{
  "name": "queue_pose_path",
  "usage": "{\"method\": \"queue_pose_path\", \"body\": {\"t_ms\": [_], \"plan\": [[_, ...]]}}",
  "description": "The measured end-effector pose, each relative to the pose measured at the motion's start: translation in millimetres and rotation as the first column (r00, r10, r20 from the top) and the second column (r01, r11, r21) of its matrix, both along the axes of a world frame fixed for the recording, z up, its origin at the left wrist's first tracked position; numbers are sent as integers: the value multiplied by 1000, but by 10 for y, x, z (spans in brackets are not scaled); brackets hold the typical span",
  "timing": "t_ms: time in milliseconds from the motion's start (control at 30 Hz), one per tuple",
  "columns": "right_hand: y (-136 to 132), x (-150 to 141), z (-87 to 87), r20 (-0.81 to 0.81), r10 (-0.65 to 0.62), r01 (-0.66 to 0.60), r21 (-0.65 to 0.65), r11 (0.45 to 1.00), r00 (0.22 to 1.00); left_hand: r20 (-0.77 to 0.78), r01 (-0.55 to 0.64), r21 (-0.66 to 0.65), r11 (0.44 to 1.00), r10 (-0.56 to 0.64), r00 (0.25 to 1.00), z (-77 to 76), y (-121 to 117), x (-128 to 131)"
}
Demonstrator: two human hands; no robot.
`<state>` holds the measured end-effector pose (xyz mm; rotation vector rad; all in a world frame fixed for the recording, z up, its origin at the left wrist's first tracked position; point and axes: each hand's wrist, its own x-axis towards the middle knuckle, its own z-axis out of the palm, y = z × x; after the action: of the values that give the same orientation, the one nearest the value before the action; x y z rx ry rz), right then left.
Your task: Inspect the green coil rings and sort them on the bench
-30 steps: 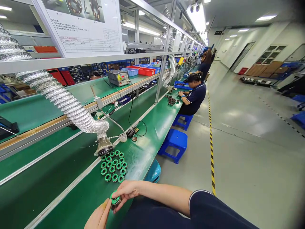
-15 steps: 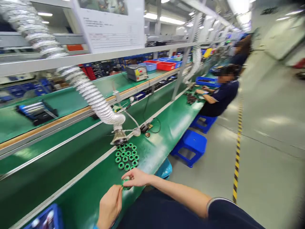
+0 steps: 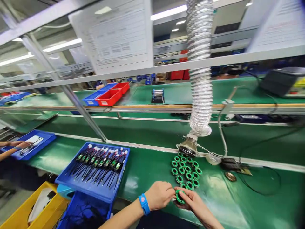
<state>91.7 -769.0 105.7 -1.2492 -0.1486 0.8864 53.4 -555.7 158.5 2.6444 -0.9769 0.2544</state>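
Both hands meet at the near edge of the green bench (image 3: 214, 197). My left hand (image 3: 160, 194), with a blue wristband, pinches a green ring-shaped coil (image 3: 179, 196) from the left. My right hand (image 3: 192, 200) holds the same coil from the right, fingers curled round it. Just beyond them lies a cluster of several more green ring coils (image 3: 186, 170), laid flat in rows on the bench. A silver flexible duct (image 3: 199, 79) hangs down and ends in a nozzle (image 3: 187, 148) at the far edge of the cluster.
A blue tray (image 3: 95, 171) holding several wired parts sits to the left, with a yellow bin (image 3: 35, 206) below it. Another person's hands (image 3: 14, 148) work at a blue tray far left. Cables and a small round dish (image 3: 230, 176) lie to the right. Red and blue bins (image 3: 107, 95) stand on the shelf.
The view has swung left from looking along the line to facing the bench. Both hands stay on the green coil, now just below the coil cluster.
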Motion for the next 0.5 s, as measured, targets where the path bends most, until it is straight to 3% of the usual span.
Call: {"method": "queue_pose_path", "body": {"t_ms": [67, 133, 233, 300, 400, 500], "plan": [[35, 16, 14, -50, 46, -44, 30, 999, 998, 76, 20, 110, 994, -28, 997, -4, 50, -8], [80, 28, 49, -42, 62, -63, -15, 998, 997, 65, -1, 128, 992, -7, 998, -27, 53, -41], [152, 48, 130, 63, 26, -18, -123, 992, 998, -135, -201, -22, 979, 196, 971, -80, -8, -129], [196, 62, 175, 121, -18, 38, -165, 986, 992, -361, -396, -158, 905, 321, 876, -94, -45, -188], [249, 75, 194, 77, -24, 38, -181, 983, 997, -581, -545, -281, 790, 312, 752, -51, -25, -263], [300, 49, 195, -43, 51, -56, -119, 991, 998, -561, -572, -365, 734, 317, 765, 14, 53, -343]]}}
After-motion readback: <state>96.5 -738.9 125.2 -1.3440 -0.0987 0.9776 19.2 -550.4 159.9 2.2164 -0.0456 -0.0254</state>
